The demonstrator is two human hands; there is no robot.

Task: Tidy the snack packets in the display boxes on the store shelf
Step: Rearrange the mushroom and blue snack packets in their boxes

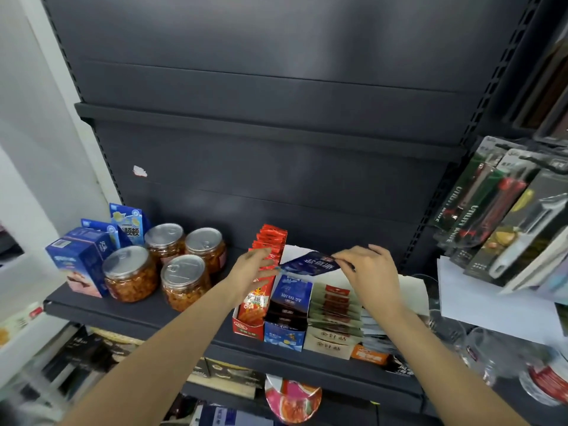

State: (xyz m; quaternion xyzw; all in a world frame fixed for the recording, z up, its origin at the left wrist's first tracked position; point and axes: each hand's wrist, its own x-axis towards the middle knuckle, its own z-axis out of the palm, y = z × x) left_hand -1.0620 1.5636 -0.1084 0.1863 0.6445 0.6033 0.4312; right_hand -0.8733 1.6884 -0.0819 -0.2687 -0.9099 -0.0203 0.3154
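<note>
A dark blue snack packet (310, 263) hangs in the air above the blue display box (285, 335). My left hand (253, 265) pinches its left end and my right hand (367, 272) pinches its right end. The blue box stands on the dark shelf (147, 315) between a red display box (248, 329) full of red packets (270, 241) and a beige display box (329, 344) with green and red packets. More blue packets (292, 292) sit inside the blue box.
Several jars of orange food (130, 278) and blue cartons (83, 259) stand on the shelf's left. Packaged utility knives (491, 210) hang at the right, above white paper (479, 302) and glassware (491, 358). An orange box (370, 355) sits right of the beige one.
</note>
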